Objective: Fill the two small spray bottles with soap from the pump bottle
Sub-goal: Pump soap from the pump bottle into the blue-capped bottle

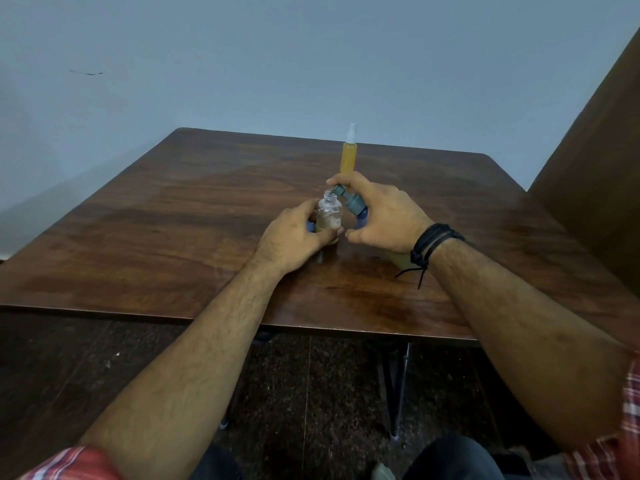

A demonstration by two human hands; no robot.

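Note:
A small clear spray bottle [329,213] stands uncapped on the wooden table [173,216], with a little brownish soap inside. My left hand [294,237] grips its lower part. My right hand [377,216] holds the pump bottle [353,204] tilted, a finger on its grey pump head, the nozzle right at the small bottle's open neck. Most of the pump bottle's body is hidden under my hand. A second spray bottle [349,157], full of orange-yellow soap and with its white sprayer top on, stands upright behind my hands.
A blue object [310,226], perhaps a cap, peeks out by my left fingers. A dark brown panel [595,161] rises at the right. The grey wall runs just behind the table's far edge. My knees and the table legs are below the near edge.

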